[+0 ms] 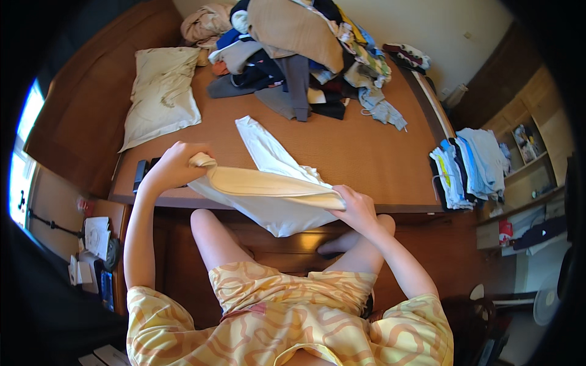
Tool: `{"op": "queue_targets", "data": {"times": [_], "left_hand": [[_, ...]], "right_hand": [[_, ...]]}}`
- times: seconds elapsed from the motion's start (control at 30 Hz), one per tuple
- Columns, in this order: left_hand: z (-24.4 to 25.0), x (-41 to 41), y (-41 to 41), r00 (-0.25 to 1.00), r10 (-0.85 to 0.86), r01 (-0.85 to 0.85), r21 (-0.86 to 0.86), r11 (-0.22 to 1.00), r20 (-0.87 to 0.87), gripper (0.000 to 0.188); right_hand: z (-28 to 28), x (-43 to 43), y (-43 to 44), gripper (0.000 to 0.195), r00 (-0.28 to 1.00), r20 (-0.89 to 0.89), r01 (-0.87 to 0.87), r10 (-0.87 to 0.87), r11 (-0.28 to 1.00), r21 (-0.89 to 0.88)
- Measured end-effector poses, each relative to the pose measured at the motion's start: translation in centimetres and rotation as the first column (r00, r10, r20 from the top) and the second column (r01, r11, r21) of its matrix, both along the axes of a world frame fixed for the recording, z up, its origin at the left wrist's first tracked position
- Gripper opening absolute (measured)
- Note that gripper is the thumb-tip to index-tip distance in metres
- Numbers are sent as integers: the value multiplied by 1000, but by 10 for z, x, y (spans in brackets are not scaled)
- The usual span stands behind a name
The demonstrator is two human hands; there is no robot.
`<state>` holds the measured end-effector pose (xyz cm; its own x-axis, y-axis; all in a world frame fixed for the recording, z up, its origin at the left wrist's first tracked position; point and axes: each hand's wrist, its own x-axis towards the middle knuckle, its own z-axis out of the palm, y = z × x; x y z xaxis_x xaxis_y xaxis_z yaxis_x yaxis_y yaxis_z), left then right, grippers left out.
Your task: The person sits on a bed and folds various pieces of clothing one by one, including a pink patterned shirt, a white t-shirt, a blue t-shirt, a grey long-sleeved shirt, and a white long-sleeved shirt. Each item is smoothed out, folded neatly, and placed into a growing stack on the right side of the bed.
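A white and cream garment (270, 194) is stretched between my two hands over the near edge of the bed. My left hand (176, 164) grips its bunched end on the left. My right hand (359, 208) pinches the cream edge on the right, lower than the left hand. The middle of the cloth hangs down to a point above my knees. A long white sleeve or leg of the cloth lies away from me on the brown bed mat (375, 155). My fingertips are partly hidden by the fabric.
A large heap of mixed clothes (297, 59) covers the bed's far part. A pillow (165, 91) lies at the left, dark boxlike objects (141, 174) near the left edge. Folded clothes (471, 167) are stacked at the right corner. A bedside table with papers (97, 235) is at the left.
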<state>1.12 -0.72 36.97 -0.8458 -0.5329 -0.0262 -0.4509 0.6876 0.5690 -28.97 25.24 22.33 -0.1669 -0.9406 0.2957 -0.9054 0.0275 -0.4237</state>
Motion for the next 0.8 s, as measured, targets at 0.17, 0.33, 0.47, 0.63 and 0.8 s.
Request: {"op": "queue_targets", "data": {"times": [0.17,0.33,0.47,0.63,0.8], "left_hand": [[-12,-26,18,958,-82,47,-133,990,-275,23],[-19,-82,69,886,-345,299,-187,936,-309,31],[-22,-104,81,844,-442,378,-249,892,-303,32],[-25,-100,68,815,-302,277,-124,953,-495,35],[9,-84,52,765,2,45,57,997,-644,11]], "right_hand": [[4,-10,-1,44,995,102,-13,1,992,122],[26,47,-41,45,860,447,-120,246,949,-292],[42,66,-57,44,628,730,-64,271,952,-298],[42,52,-48,34,570,810,-158,139,986,-57],[-30,34,-22,37,831,546,-346,108,869,355]]}}
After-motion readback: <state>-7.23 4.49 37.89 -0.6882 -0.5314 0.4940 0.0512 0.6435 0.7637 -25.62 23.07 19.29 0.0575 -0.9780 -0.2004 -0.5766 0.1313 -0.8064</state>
